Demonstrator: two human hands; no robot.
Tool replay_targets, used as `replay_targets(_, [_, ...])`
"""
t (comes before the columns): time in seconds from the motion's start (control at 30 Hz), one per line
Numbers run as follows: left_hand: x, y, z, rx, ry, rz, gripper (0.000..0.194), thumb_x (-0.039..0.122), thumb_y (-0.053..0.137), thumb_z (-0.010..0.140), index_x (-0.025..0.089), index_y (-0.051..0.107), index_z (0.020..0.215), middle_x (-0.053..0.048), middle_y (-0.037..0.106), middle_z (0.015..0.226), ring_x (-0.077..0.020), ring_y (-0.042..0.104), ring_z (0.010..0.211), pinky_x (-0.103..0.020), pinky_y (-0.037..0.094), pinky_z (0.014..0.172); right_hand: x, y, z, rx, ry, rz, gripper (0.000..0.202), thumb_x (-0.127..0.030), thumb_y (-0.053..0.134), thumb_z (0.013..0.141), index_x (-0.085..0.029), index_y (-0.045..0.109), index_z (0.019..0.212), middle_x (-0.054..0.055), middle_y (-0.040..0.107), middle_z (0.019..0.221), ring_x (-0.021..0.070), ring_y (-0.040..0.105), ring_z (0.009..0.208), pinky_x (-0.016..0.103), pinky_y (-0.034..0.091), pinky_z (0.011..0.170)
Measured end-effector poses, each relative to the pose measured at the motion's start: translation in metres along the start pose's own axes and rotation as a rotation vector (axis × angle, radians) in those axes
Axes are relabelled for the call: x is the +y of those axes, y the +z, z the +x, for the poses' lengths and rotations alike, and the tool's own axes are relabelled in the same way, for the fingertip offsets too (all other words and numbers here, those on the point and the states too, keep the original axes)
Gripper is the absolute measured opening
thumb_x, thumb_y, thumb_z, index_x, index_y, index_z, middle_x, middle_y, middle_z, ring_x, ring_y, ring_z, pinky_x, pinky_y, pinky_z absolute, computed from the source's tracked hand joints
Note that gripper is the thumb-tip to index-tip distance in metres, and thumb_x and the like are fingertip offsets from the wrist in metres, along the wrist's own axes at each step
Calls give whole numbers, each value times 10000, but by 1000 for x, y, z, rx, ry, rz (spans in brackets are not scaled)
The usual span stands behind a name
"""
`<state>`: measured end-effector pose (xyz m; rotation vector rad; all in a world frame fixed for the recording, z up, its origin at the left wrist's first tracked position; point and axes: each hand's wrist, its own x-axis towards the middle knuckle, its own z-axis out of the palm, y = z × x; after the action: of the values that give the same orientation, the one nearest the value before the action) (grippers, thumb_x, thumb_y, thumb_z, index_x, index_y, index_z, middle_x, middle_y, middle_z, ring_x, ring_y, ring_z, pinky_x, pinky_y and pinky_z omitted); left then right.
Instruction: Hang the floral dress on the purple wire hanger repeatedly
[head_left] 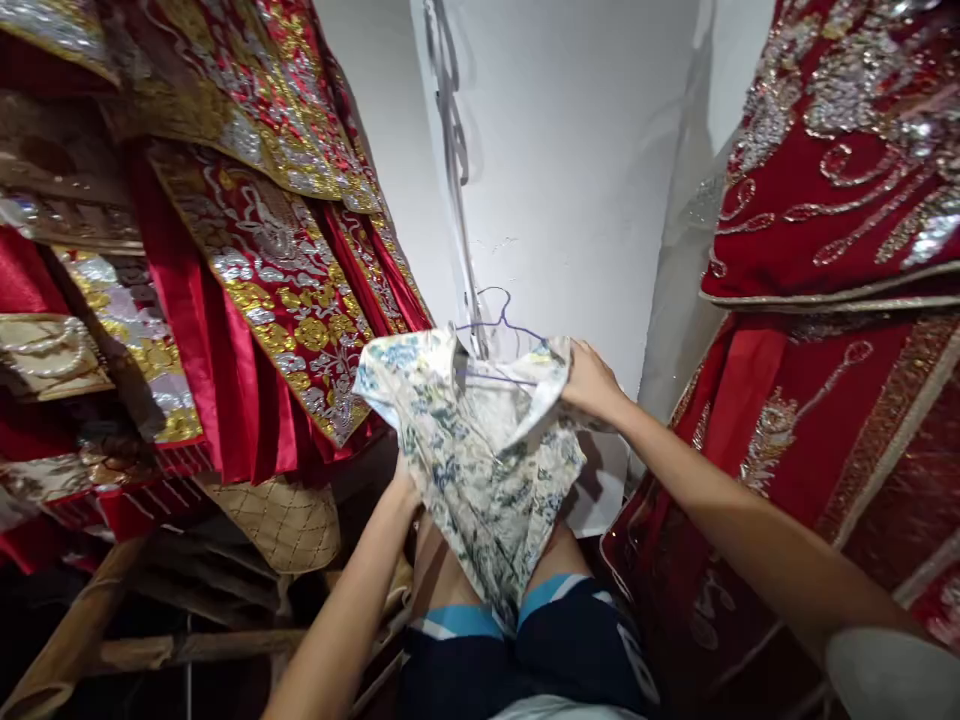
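Note:
A pale floral shirt (487, 470) with blue and green print is spread out in front of my body, its collar open at the top. A thin purple hanger (502, 318) sits in its neck, hook pointing up. My right hand (590, 382) is closed on the shirt's right shoulder beside the collar. Lower down, my left hand (406, 485) reaches behind the shirt's left edge, and the cloth hides its fingers.
Red costumes with gold and silver embroidery (277, 250) hang at the left, over a bamboo frame (202, 648). More beaded red garments (840, 200) hang close by at the right. A metal rail with hooks (452, 150) runs along the white wall (562, 150) ahead.

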<state>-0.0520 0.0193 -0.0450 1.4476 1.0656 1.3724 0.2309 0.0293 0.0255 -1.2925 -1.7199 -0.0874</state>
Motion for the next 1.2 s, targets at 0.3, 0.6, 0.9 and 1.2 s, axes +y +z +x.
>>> replay_targets(0.3, [-63, 47, -20, 302, 34, -60, 677, 453, 723, 768, 197, 511, 1358, -99, 551, 1449, -304, 478, 1378, -435, 378, 1165, -36, 26, 18, -233, -292, 184, 678, -255, 775, 655, -235, 607, 1312, 107, 491, 1471, 371, 377, 1374, 593, 294, 1103])
replay_targets(0.6, [-75, 60, -80, 206, -102, -232, 710, 337, 821, 676, 205, 556, 1321, -122, 580, 1415, -314, 540, 1319, -448, 375, 1160, -36, 75, -148, -207, 505, 1515, 365, -545, 634, 818, -193, 679, 905, 23, 640, 633, 182, 599, 562, 313, 475, 557])
replay_targets(0.9, [-60, 55, -94, 119, -104, -159, 640, 396, 844, 622, 232, 631, 1203, -102, 672, 1267, -305, 617, 1194, -415, 443, 1083, -36, 109, -167, -432, 449, 1038, 470, -608, 613, 858, -223, 455, 639, -57, 416, 504, 119, 359, 484, 268, 265, 495])
replay_targets(1.2, [-56, 53, -99, 136, -144, -237, 669, 352, 855, 630, 177, 616, 1230, -141, 683, 1218, -320, 601, 1216, -433, 452, 1061, -33, 98, -166, -394, 382, 902, 389, -470, 533, 929, -204, 559, 647, -33, 464, 534, 138, 418, 524, 279, 307, 533])
